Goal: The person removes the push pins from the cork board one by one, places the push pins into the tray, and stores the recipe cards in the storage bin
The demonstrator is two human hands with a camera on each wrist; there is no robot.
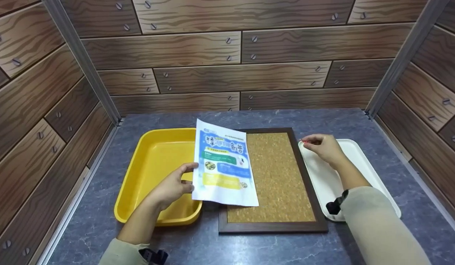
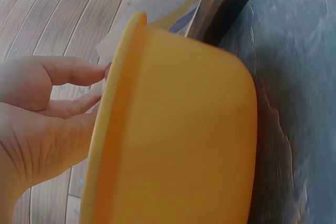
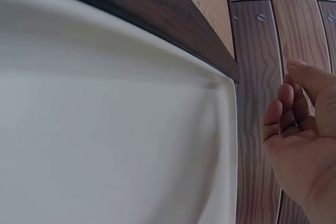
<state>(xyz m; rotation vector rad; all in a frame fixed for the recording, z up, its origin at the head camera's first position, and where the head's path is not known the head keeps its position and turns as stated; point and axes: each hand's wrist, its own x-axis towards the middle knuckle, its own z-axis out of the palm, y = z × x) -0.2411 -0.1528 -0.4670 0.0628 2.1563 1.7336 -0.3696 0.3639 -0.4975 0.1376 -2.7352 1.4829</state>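
Note:
A printed paper sheet point(image 1: 223, 165) with blue, green and yellow blocks is held by its left edge in my left hand point(image 1: 174, 186). It slants over the left part of a cork board point(image 1: 278, 176) in a dark brown frame. In the left wrist view, the yellow tray's wall point(image 2: 184, 124) hides the fingertips of my left hand point(image 2: 47, 114) and part of the sheet point(image 2: 157, 9). My right hand point(image 1: 324, 147) pinches a small red pin point(image 1: 305, 141) above the far left corner of a white tray point(image 1: 347, 147). The right wrist view shows my right hand point(image 3: 304, 124) with fingers curled; the pin cannot be made out there.
A deep yellow tray point(image 1: 130, 176) stands left of the board, and the white tray lies along the board's right side. All rest on a dark grey marbled table point(image 1: 249, 248). Wood-patterned walls point(image 1: 198, 48) enclose the back and both sides.

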